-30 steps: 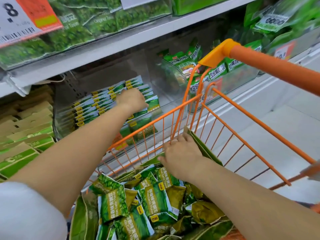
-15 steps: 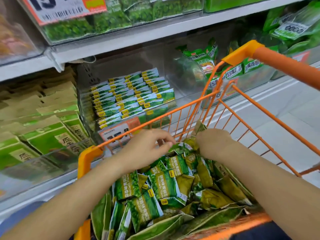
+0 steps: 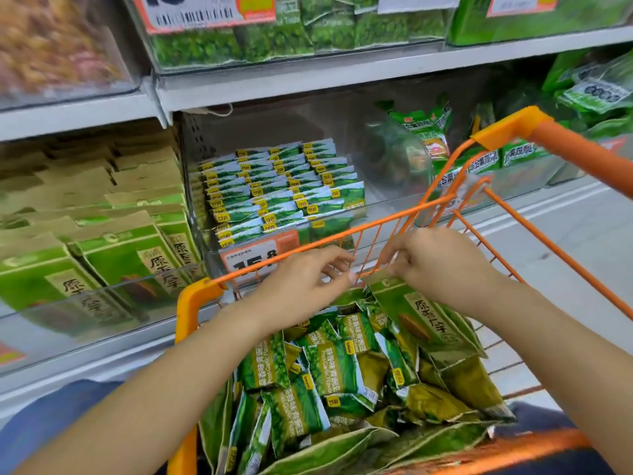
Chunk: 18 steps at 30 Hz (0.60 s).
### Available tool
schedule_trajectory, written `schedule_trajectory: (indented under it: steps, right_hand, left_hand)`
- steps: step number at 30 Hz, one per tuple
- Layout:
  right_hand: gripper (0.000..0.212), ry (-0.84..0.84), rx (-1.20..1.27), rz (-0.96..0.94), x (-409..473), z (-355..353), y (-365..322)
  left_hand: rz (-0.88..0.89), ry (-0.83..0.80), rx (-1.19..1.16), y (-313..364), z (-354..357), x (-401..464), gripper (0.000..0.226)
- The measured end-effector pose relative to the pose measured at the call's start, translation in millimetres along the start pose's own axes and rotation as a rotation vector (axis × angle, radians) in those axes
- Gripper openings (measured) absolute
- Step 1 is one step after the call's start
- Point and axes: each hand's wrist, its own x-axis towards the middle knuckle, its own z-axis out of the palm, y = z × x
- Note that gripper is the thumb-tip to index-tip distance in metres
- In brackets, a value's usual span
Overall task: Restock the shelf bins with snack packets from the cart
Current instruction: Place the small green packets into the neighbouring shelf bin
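Supermarket shelving in grey metal [image 3: 308, 77] fills the background, fitted with clear plastic bins.

Item 1: small green foil snack packets with yellow tags [image 3: 329, 368], heaped loosely in the orange wire shopping cart [image 3: 342, 234], occupying the basket from its centre to 6 o'clock.

Item 2: a larger green-and-tan flat pouch with printed characters [image 3: 421, 320], tilted against the cart's far-right corner, at 2 o'clock from the heap. Its top edge is pinched by the right hand [image 3: 442, 265], whose fingers are curled round it.

Item 3: the left hand [image 3: 301, 286], held just beside the right at 9 o'clock from it, thumb and fingers drawn narrow toward the pouch's top corner; whether that corner is actually gripped cannot be told.

Item 4: the clear shelf bin [image 3: 205, 214] beyond the cart at 12 o'clock, where matching small packets [image 3: 281, 186] are stood upright in three neat rows. An orange-and-white price label [image 3: 253, 255] is fixed to its front, partly hidden by the cart rim.

Item 5: at 9 o'clock, a neighbouring bin stocked with green-and-tan boxed pouches [image 3: 113, 248] bearing the same characters as the held pouch.

Item 6: at 2 o'clock, assorted green bagged snacks [image 3: 424, 132] are seen behind the orange cart handle [image 3: 582, 156].

Item 7: on the upper shelf, bins of green packs [image 3: 291, 39] with price cards.
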Motion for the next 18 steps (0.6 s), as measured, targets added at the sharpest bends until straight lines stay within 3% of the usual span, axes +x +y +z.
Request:
schedule_trajectory:
  steps: [3,6,9,12,14,18]
  right_hand:
    - [0.011,0.049,0.223,-0.055,0.8,4.9,-0.9]
    - [0.013,0.135,0.663,-0.084,1.2,0.7,-6.7]
    - [0.016,0.211,1.048,-0.049,0.4,-5.6,-9.9]
    - [0.011,0.264,1.270,0.023,-0.4,-6.3,-12.1]
    - [0.012,0.222,1.341,0.061,-1.8,-4.6,-15.2]
    - [0.041,-0.078,1.325,-0.001,-2.9,-6.7,-31.5]
  left_hand:
    - [-0.011,-0.018,-0.080,-1.3,2.4,1.0,0.037]
    - [-0.054,-0.022,-0.348,-1.6,2.0,3.7,0.039]
    - [-0.089,-0.024,-0.619,2.1,-3.3,5.6,0.036]
    - [-0.128,-0.067,-0.675,7.1,-7.4,5.1,0.032]
    - [-0.146,-0.072,-0.645,8.6,-12.5,0.8,0.027]
    - [-0.145,0.094,-0.569,13.5,-46.4,-25.4,0.027]
